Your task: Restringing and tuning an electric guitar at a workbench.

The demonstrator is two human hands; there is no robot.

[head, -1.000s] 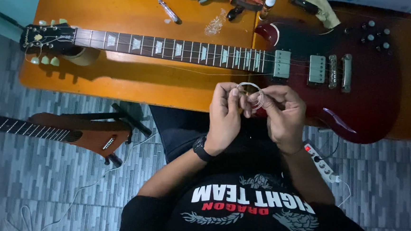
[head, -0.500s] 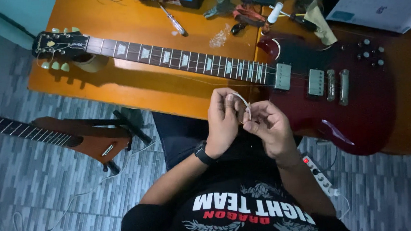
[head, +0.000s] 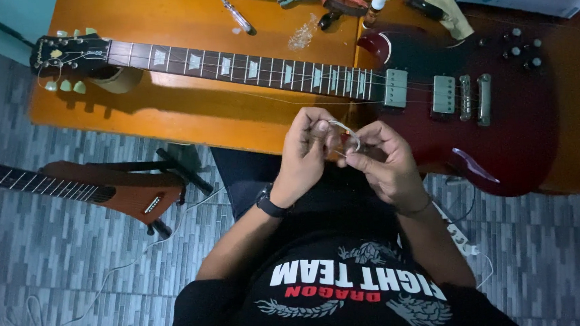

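We see our left hand (head: 306, 156) and right hand (head: 387, 167) pinching a coiled guitar string (head: 346, 134) above the dark red electric guitar (head: 433, 87) on the orange table (head: 181, 28).

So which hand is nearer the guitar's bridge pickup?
Right. The right hand is just below and left of the bridge pickup; the left hand sits farther left, nearer the neck's end.

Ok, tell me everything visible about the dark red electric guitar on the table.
The dark red electric guitar lies flat, face up, on the orange wooden table, headstock to the image left, body to the right. Its glossy double-cutaway body overhangs the table's near edge. The dark fretboard has pale block inlays, two metal-covered pickups, a metal bridge and four knobs. The pegs look pale green. The hands do not touch it: the left hand and right hand hold a coiled string in front.
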